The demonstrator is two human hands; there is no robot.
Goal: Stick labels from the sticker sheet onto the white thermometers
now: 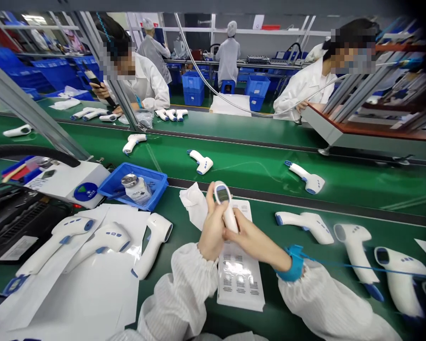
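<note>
My left hand [211, 231] and my right hand [250, 238] both grip one white infrared thermometer [225, 204], held upright with its small screen facing me. My left thumb lies along its side; my right fingers pinch its handle lower down. A white cloth [195, 202] sits just left of my left hand. Under my hands lies a white sheet of barcode labels [239, 277]. A blue wrist strap [294, 263] with a cord is on my right wrist.
Three thermometers lie on white paper [92, 293] at the left, three more at the right [355, 246]. A blue tray [152, 182] holds a small bottle [137, 187]. More thermometers ride the green conveyor [255, 166]. Workers in white coats sit across it.
</note>
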